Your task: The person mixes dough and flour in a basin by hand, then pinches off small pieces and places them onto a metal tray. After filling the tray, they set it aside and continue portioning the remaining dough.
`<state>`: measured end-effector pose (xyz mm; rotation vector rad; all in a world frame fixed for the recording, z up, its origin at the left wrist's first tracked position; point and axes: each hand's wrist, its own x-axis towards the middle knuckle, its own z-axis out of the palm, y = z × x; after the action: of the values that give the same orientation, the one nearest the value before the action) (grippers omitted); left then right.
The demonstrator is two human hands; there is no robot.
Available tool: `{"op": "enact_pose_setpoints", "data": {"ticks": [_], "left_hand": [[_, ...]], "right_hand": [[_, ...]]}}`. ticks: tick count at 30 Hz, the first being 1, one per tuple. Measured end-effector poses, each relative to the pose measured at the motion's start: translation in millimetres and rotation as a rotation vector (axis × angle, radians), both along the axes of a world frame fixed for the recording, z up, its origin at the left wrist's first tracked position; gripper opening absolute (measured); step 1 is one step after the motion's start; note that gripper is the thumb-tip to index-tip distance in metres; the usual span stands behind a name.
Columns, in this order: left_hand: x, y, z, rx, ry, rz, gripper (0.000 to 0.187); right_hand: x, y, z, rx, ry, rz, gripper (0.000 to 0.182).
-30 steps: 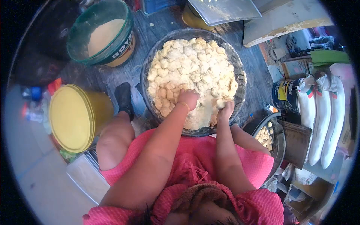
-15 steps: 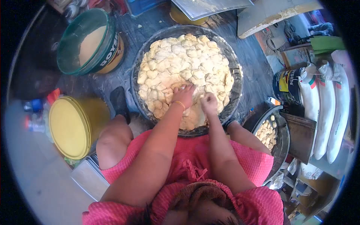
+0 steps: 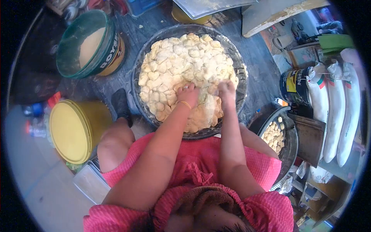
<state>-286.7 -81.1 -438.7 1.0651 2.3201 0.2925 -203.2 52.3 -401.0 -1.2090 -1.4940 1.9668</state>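
A round dark basin (image 3: 240, 73) between my knees holds a mound of pale, floured dough pieces (image 3: 181, 58). My left hand (image 3: 187, 94), with a ring and a yellow bracelet, lies on the dough near the middle, its fingers loosely spread. To its right, my right hand (image 3: 227, 92) is over the right part of the mound, the fingers curled and smeared by motion. Whether dough is in that hand cannot be made out. Between the two hands, the surface looks powdery and less lumpy.
A green-rimmed bucket (image 3: 109, 50) with flour stands at upper left, above a yellow lidded bucket (image 3: 69, 131). At right, a dark tub (image 3: 291, 143) holds small dough pieces (image 3: 273, 136). Long white sacks (image 3: 332, 116) and a dark paint bucket (image 3: 295, 86) lie beyond.
My right hand has moved right and slightly up, away from my left hand. My left hand stays on the dough with its fingers a little more drawn in.
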Motion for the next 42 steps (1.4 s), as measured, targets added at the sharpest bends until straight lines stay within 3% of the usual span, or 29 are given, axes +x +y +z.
{"op": "enact_pose_setpoints", "data": {"ticks": [2,3,4,7,9,10,11,12,13,14,16,18,20,22,24,25,26,27,28,29,30,31,32,34,35,37,38,40,42], "left_hand": [[-0.9,-3.7,-5.1,0.112,0.032,0.044,0.030],[-3.2,-3.9,-12.1,0.111,0.037,0.047,0.030],[-5.3,-3.3,-22.6,0.167,0.030,0.106,0.028],[-11.1,-9.2,-37.6,0.343,0.018,0.249,0.025],[-16.4,-13.7,-34.7,0.469,0.017,0.331,0.024],[-20.5,-14.7,-25.2,0.456,-0.165,0.496,0.022],[-24.3,-14.6,-16.3,0.441,-0.348,0.661,0.020],[-26.0,-13.3,-17.3,0.446,-0.345,0.663,0.020],[-26.9,-11.6,-18.7,0.559,-0.372,0.808,0.017],[-27.9,-11.6,-20.6,0.671,-0.398,0.954,0.014],[-35.9,-9.1,-32.1,0.756,-0.391,1.016,0.013],[-46.3,-4.4,-33.3,0.841,-0.386,1.073,0.012],[-60.9,-0.4,-13.7,1.037,-0.226,1.056,0.012],[-71.0,4.6,-9.2,1.049,-0.345,1.090,0.013],[-75.1,8.8,-7.5,1.094,0.264,0.899,0.016],[-70.9,4.5,-7.3,1.015,0.324,0.817,0.019],[-64.8,-0.2,-6.6,1.017,0.329,0.820,0.019],[-56.8,-5.1,-5.7,0.804,0.073,0.757,0.020],[-49.3,-10.5,-8.1,0.582,-0.176,0.683,0.021],[-42.7,-16.7,-11.3,0.576,-0.179,0.687,0.021],[-34.8,-22.7,-18.7,0.394,-0.208,0.388,0.021],[-29.1,-27.1,-20.8,0.215,-0.231,0.086,0.021],[-25.0,-29.4,-21.7,0.215,-0.233,0.084,0.021],[-21.9,-30.6,-14.5,0.103,0.016,-0.083,0.019],[-25.9,-27.7,-11.1,0.108,0.017,-0.078,0.019],[-35.2,-22.1,2.9,-0.306,-0.153,-0.085,0.026],[-36.7,-23.2,9.3,-0.305,-0.156,-0.081,0.026],[-42.8,-26.9,29.6,-0.499,-0.196,-0.219,0.031],[-41.1,-35.4,29.7,-0.450,-0.177,-0.245,0.027]], "right_hand": [[21.4,0.7,-67.9,0.573,-0.465,0.279,0.028],[27.9,-12.2,-74.8,0.421,-0.515,0.382,0.034],[33.2,-39.9,-69.0,0.904,-0.661,0.364,0.039],[41.6,-64.7,-76.5,1.102,-0.640,0.349,0.042],[43.6,-60.4,-72.3,1.177,-0.741,0.485,0.032],[45.3,-57.3,-70.2,1.179,-0.742,0.484,0.032],[46.1,-52.6,-67.3,0.813,-0.556,0.308,0.025],[46.2,-48.2,-66.6,0.447,-0.364,0.139,0.018],[45.2,-43.9,-66.7,0.449,-0.361,0.142,0.018],[43.9,-39.3,-67.6,0.273,-0.174,0.010,0.016],[38.3,-35.2,-64.4,-0.087,0.190,-0.249,0.011],[18.9,-38.9,-38.0,0.000,0.211,-0.250,0.015],[-5.5,-52.4,4.2,-0.113,0.330,-0.351,0.022],[-0.1,-50.3,-28.6,-0.147,0.225,-0.288,0.033],[20.6,-42.8,-104.2,0.440,-0.448,0.429,0.038],[22.5,-59.7,-99.5,0.445,-0.443,0.431,0.038],[26.2,-89.5,-93.0,0.875,-0.599,0.486,0.037],[27.2,-106.6,-89.1,1.308,-0.748,0.529,0.036],[27.2,-107.5,-91.8,1.307,-0.747,0.535,0.036],[28.6,-108.0,-94.8,1.268,-0.639,0.530,0.036],[32.3,-108.3,-97.9,1.222,-0.537,0.522,0.037],[28.4,-102.0,-80.5,1.035,-0.606,0.679,0.038],[26.4,-99.3,-73.3,1.035,-0.608,0.678,0.038],[22.8,-94.8,-63.9,0.908,-0.666,0.734,0.036],[20.1,-93.8,-59.4,0.914,-0.666,0.737,0.036],[18.3,-91.5,-54.5,0.911,-0.646,0.657,0.031],[18.5,-85.3,-57.1,0.912,-0.646,0.662,0.031],[14.0,-60.8,-62.9,0.546,-0.576,0.715,0.021],[12.8,-47.4,-57.7,0.468,-0.577,0.689,0.017]]}}
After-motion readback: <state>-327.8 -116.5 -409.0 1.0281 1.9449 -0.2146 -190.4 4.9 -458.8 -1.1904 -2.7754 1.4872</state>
